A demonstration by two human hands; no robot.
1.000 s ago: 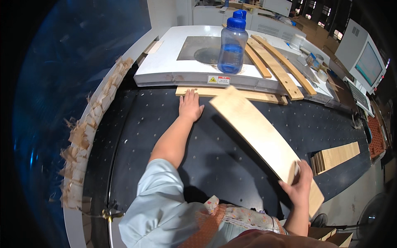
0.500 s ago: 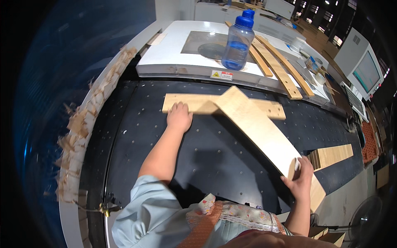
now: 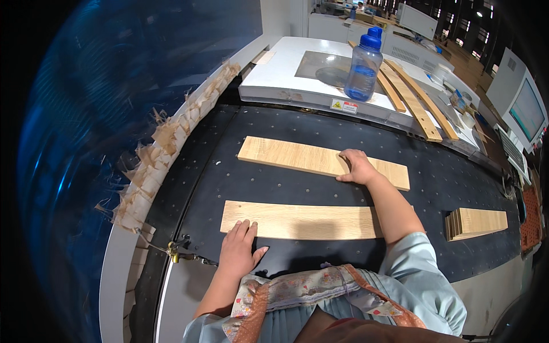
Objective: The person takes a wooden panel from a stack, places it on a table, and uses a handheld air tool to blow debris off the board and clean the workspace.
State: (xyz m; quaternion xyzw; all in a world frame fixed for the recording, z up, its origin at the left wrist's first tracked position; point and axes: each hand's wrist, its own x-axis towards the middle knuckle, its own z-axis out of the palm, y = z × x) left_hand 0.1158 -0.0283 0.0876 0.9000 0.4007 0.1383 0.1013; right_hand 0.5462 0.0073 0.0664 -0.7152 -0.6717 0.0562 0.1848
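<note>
Two pale wooden boards lie flat and apart, one behind the other, on a black worktable dotted with small studs. My right hand [image 3: 359, 167] grips the far board [image 3: 291, 155] right of its middle, thumb at the near edge and fingers over the top. My right forearm crosses the right end of the near board [image 3: 309, 222] and hides part of it. At that board's left end, my left hand [image 3: 239, 250] rests its outstretched fingers on the near edge, the thumb held apart.
A stack of short boards [image 3: 480, 222] sits at the right. Beyond the black worktable [image 3: 274, 188], a white machine bed [image 3: 274, 77] carries a blue-capped water bottle [image 3: 363, 66] and long wooden strips [image 3: 409, 97]. Torn tape lines the left rail [image 3: 166, 148]; a monitor [image 3: 523, 103] stands far right.
The board my right hand held slantwise across another no longer overlaps it; both lie flat and apart. My left hand has come nearer, my right hand has moved to the far board.
</note>
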